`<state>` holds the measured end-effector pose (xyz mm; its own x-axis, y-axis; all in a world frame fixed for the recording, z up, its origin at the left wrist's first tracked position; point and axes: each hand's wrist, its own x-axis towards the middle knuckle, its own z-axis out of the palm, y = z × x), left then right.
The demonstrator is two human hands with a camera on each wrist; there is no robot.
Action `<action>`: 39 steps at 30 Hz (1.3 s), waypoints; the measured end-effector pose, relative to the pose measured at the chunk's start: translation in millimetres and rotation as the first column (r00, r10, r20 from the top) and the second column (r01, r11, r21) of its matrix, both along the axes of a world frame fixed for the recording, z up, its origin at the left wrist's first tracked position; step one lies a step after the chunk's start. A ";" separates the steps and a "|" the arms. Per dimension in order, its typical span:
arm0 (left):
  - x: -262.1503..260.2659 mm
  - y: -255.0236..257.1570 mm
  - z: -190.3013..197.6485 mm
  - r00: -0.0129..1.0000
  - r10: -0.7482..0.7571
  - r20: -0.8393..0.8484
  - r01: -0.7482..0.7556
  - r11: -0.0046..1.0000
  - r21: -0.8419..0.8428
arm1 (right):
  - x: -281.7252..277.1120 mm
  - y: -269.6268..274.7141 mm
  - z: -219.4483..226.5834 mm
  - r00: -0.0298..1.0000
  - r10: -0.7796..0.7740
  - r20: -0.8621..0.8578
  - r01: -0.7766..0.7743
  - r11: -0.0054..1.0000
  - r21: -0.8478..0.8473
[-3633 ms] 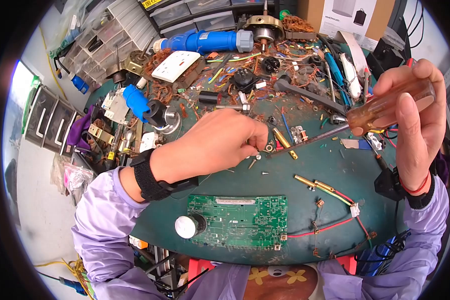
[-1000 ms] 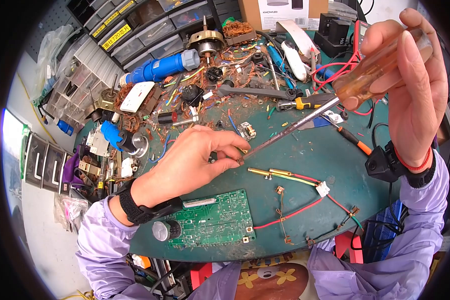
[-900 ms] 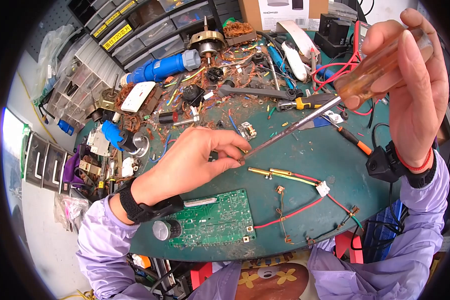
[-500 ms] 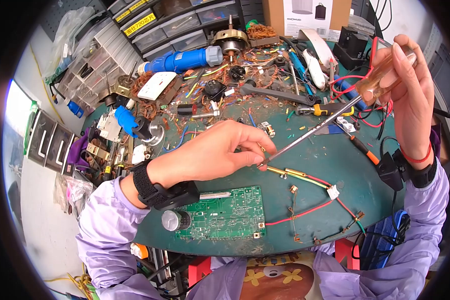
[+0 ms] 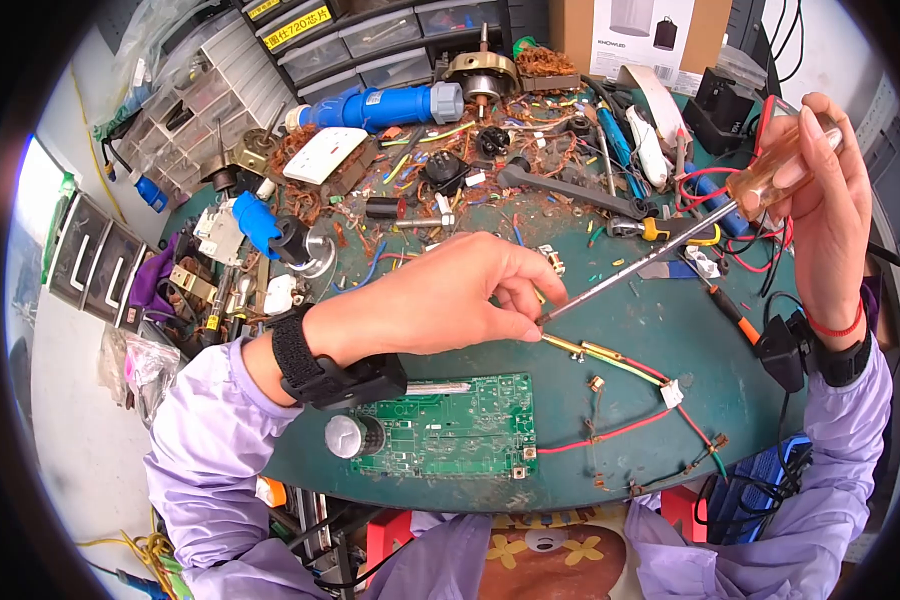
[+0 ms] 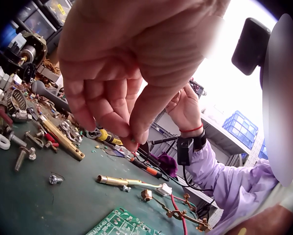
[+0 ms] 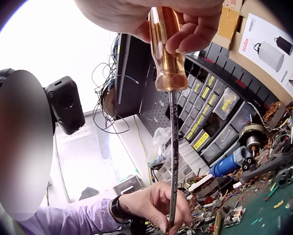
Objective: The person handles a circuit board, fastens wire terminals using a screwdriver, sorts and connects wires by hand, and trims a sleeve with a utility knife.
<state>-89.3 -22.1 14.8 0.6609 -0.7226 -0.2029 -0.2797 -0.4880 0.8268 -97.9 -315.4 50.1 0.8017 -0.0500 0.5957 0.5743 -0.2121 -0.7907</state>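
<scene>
My right hand [image 5: 832, 200] holds up a long screwdriver [image 5: 637, 264] by its clear amber handle, the shaft slanting down to the left. At the lower end, my left hand [image 5: 435, 300] pinches the tip between thumb and fingers. Any small piece in that pinch is hidden by the fingertips. In the right wrist view the dark speckled shaft [image 7: 174, 142] runs straight down to the left fingers. Below the left hand lie brass pins [image 6: 109, 180] with wires, a small screw [image 6: 54, 179] and a brass tube [image 6: 63, 139]. Nearer me is a green circuit board [image 5: 470, 430].
A silver-topped cylinder [image 5: 355, 437] stands at the board's left end. Red and green wires [image 5: 610, 435] spread to its right. Behind are a wrench [image 5: 570, 190], a blue plug [image 5: 380, 107], a white socket plate [image 5: 325, 155] and copper scraps. Pliers [image 5: 665, 230] lie under the screwdriver.
At first my left fingers were down among small screws beside the tip; now they pinch the tip. The head view has swung, and my right hand sits lower than a second ago.
</scene>
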 end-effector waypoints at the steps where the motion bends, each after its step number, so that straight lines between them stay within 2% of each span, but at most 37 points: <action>1: 0.0 -0.6 -0.4 1.000 0.004 0.026 -0.005 1.000 0.001 | 1.2 0.1 -0.3 1.000 0.017 0.014 -0.017 1.000 0.009; 8: 1.0 1.0 1.8 0.984 0.027 0.177 -0.027 1.000 -0.001 | 10.1 -4.1 0.7 0.998 0.034 0.046 -0.034 0.999 -0.008; 10: 2.9 2.2 -2.0 0.970 0.043 0.241 -0.033 0.998 -0.046 | 10.6 -1.5 1.1 0.998 -0.001 0.061 0.003 0.999 -0.035; 14: 5.6 1.4 -0.9 0.967 0.047 0.252 -0.038 0.998 -0.039 | 12.0 -2.1 3.1 0.997 -0.021 0.074 0.023 0.999 -0.031; 17: 6.1 0.1 0.8 0.968 0.055 0.243 -0.048 0.998 -0.031 | 14.9 -16.7 3.3 0.997 -0.073 -0.005 0.073 0.996 -0.045; 19: 7.1 -0.3 -0.5 0.957 0.051 0.285 -0.048 0.999 -0.019 | 15.2 -19.8 5.1 0.999 0.039 -0.036 -0.041 0.997 -0.069; 20: 7.5 -0.6 -1.1 0.958 0.053 0.283 -0.049 0.999 -0.019 | 15.2 -19.6 5.1 0.999 0.040 -0.037 -0.042 0.997 -0.069; 26: 10.1 -0.8 -4.5 0.950 0.049 0.307 -0.043 0.999 -0.027 | 14.4 -19.4 4.7 1.000 0.003 -0.009 -0.004 0.995 -0.102; 29: 9.4 -1.8 -2.3 0.957 0.049 0.285 -0.042 0.999 -0.032 | 14.7 -17.9 4.9 0.996 -0.082 0.017 0.083 0.991 -0.103; 31: 8.9 -2.0 -0.7 0.964 0.023 0.266 -0.012 0.999 -0.046 | 16.0 -22.2 5.3 1.000 0.013 -0.008 -0.014 0.997 -0.082; 35: 8.7 -1.0 -1.5 0.966 -0.010 0.260 0.029 0.997 -0.068 | 13.5 -24.1 6.6 1.000 0.023 0.004 -0.023 0.994 -0.109; 37: 8.4 0.2 -3.8 0.980 0.017 0.197 -0.001 0.996 -0.084 | 8.4 -20.8 7.1 1.000 -0.031 0.006 0.031 0.992 -0.121; 38: 7.7 0.1 -3.4 0.980 0.019 0.197 -0.002 0.996 -0.085 | 7.7 -17.7 7.2 1.000 -0.029 0.006 0.030 0.992 -0.122; 39: 6.9 -0.5 -2.3 0.974 0.000 0.226 0.018 0.997 -0.077 | 7.3 -13.7 7.3 0.995 -0.092 0.049 0.097 0.988 -0.118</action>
<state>-82.4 -22.6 12.5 0.6763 -0.7366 0.0084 -0.4680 -0.4208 0.7771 -90.6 -329.0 57.4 0.7702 -0.0502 0.6358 0.5803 -0.3586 -0.7312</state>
